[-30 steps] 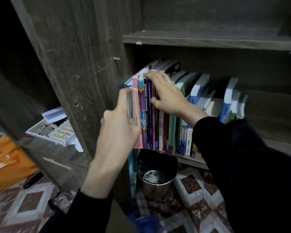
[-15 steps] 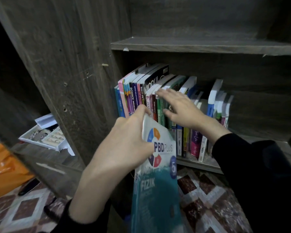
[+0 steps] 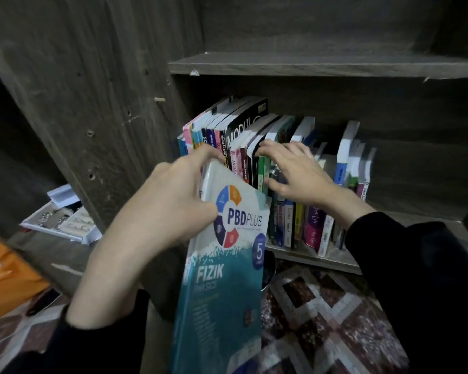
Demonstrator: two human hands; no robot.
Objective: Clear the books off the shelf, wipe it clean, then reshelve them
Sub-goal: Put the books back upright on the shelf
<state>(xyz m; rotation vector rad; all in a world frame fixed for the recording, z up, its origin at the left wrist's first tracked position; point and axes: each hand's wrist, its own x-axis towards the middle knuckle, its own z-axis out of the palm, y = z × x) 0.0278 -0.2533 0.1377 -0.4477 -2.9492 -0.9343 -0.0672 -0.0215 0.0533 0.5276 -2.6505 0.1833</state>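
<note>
Since a second ago the Fizik book [image 3: 227, 279] is fully out of the row and hangs at lower centre, my left hand [image 3: 170, 201] gripping its top corner. My right hand [image 3: 295, 171] hooks its fingers over the books [image 3: 312, 225] mid-frame on the shelf [image 3: 322, 259]. With that gap open, the leaning ones could topple out.

left hand [image 3: 170, 201]: physics book [image 3: 222, 279] pulled from book row [image 3: 289, 225] | right hand [image 3: 295, 171]: moved rightward along it
</note>
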